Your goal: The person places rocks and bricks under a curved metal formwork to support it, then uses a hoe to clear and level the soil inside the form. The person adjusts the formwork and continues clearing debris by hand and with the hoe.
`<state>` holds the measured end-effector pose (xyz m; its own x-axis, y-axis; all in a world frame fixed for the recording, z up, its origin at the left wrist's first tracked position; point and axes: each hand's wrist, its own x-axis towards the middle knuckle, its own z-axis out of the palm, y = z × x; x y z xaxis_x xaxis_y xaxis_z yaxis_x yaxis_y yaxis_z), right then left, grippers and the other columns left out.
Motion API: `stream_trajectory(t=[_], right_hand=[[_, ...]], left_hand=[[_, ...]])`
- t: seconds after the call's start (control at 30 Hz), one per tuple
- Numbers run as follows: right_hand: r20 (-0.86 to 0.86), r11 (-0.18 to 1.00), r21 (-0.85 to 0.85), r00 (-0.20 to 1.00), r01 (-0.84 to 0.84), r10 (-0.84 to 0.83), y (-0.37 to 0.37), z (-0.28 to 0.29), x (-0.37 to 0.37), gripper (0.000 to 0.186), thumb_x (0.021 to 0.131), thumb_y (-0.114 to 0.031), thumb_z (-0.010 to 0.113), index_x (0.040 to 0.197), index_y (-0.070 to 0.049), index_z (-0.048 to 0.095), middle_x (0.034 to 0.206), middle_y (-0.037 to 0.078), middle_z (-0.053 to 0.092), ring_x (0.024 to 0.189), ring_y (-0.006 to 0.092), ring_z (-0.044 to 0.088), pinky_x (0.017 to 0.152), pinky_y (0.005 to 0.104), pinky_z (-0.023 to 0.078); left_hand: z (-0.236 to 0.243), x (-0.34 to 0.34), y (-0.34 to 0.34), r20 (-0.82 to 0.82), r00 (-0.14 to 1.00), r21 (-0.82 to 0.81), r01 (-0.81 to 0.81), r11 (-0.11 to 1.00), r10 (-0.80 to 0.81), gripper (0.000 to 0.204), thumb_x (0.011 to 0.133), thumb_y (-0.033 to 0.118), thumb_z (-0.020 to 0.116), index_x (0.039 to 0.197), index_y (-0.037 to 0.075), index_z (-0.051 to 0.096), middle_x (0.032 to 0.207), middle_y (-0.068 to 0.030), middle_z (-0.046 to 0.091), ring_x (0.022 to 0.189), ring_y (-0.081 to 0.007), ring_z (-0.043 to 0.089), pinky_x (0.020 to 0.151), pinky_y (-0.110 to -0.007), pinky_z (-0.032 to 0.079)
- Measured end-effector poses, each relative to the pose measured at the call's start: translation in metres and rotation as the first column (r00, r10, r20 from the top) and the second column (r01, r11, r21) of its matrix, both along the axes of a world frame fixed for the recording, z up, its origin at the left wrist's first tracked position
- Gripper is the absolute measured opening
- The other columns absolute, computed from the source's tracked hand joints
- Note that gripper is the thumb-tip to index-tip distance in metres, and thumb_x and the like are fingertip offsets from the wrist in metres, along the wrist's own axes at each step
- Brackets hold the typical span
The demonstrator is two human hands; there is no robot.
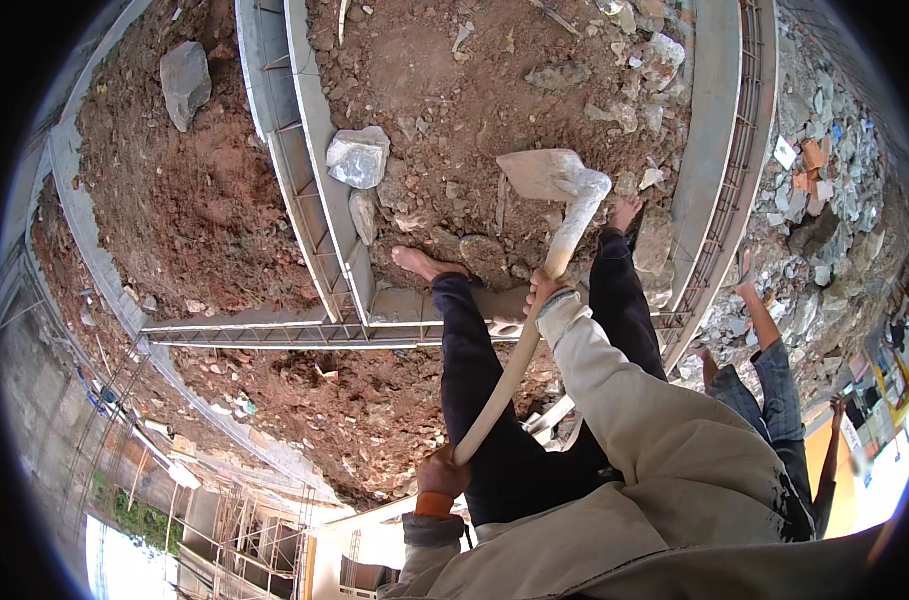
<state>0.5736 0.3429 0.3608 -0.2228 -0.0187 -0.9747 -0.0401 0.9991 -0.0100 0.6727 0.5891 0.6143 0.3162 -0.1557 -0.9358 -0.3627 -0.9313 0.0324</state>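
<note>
- Hoe (509, 385): held across the body; hndl. pale, smooth wood, slightly curved; blade (534, 172) broad, flat, soil-dusted, over reddish-brown earth (424, 90) just beyond the bare feet. Ground contact: can't tell from where I stand.
- R hand (545, 292): fingers wrapped closely round hndl., nearer the blade; shaft runs thru the fist.
- L hand (444, 472): fingers likewise curled tight round hndl., at its butt end; orange wristband (434, 503) just behind.
- Surrounds: earth crumbly, w/ stones; angular whitish rock (358, 157) beside a straight, flat grey panel (314, 110); thin rebar (750, 100) betw. panels at R.
- Far R: jagged grey rubble (854, 260) w/ orange brick frags. (812, 155); another person's leg (764, 325) nearby.
</note>
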Motion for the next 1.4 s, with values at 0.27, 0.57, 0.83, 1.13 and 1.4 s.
stream_trajectory(t=[0.27, 0.57, 0.83, 1.13, 1.4], right_hand=[[0.073, 0.978, 0.2, 0.997, -0.055, 0.041, 0.08, 0.021, -0.005, 0.017, 0.083, -0.011, 0.062, 0.092, -0.013, 0.047, 0.064, 0.003, 0.05, 0.044, 0.0183, 0.049, 0.039, 0.0396, 0.045], [0.162, 0.957, -0.269, 0.975, -0.107, 0.154, -0.18, -0.022, -0.072, 0.013, 0.089, -0.019, 0.064, 0.083, -0.013, 0.054, 0.064, 0.0, 0.05, 0.049, 0.0195, 0.054, 0.042, 0.0379, 0.047], [0.163, 0.987, -0.006, 0.974, 0.161, -0.158, -0.154, -0.053, -0.152, 0.014, 0.087, -0.02, 0.065, 0.089, -0.014, 0.052, 0.063, 0.003, 0.049, 0.049, 0.0226, 0.049, 0.046, 0.0452, 0.045], [0.39, 0.823, 0.08, 0.742, 0.563, -0.546, -0.201, 0.018, -0.178, 0.021, 0.084, -0.02, 0.067, 0.092, -0.015, 0.048, 0.069, 0.003, 0.049, 0.055, 0.0246, 0.052, 0.053, 0.0476, 0.049], [0.271, 0.602, -0.098, 0.603, 0.792, -0.75, -0.238, 0.069, -0.116, 0.011, 0.086, -0.021, 0.057, 0.088, -0.016, 0.047, 0.062, 0.002, 0.047, 0.049, 0.0226, 0.05, 0.044, 0.0462, 0.049]], left_hand=[[0.066, -0.007, 0.029, -0.133, 0.991, 0.282, 0.067, 0.957, -0.03, 0.041, 0.073, 0.023, 0.065, 0.114, 0.018, 0.067, 0.093, -0.0167, 0.072, 0.087, -0.0391, 0.069, 0.078, -0.049, 0.056], [-0.043, -0.104, -0.148, -0.048, 0.998, -0.19, -0.038, 0.981, 0.029, 0.029, 0.07, 0.029, 0.069, 0.087, 0.006, 0.067, 0.078, -0.0209, 0.068, 0.079, -0.0408, 0.068, 0.073, -0.05, 0.055], [0.036, -0.099, -0.252, -0.176, 0.946, 0.12, 0.295, 0.948, -0.272, 0.035, 0.076, 0.033, 0.064, 0.102, 0.009, 0.066, 0.096, -0.0205, 0.07, 0.092, -0.0408, 0.067, 0.084, -0.05, 0.054], [0.106, -0.018, -0.312, -0.108, 0.84, -0.129, 0.519, 0.845, -0.532, 0.032, 0.076, 0.036, 0.07, 0.093, 0.009, 0.065, 0.077, -0.0226, 0.068, 0.072, -0.0451, 0.067, 0.068, -0.055, 0.055], [0.091, 0.159, -0.439, -0.223, 0.609, -0.326, 0.689, 0.647, -0.761, 0.026, 0.078, 0.031, 0.066, 0.093, 0.01, 0.064, 0.08, -0.0211, 0.068, 0.079, -0.0431, 0.067, 0.071, -0.055, 0.053]])
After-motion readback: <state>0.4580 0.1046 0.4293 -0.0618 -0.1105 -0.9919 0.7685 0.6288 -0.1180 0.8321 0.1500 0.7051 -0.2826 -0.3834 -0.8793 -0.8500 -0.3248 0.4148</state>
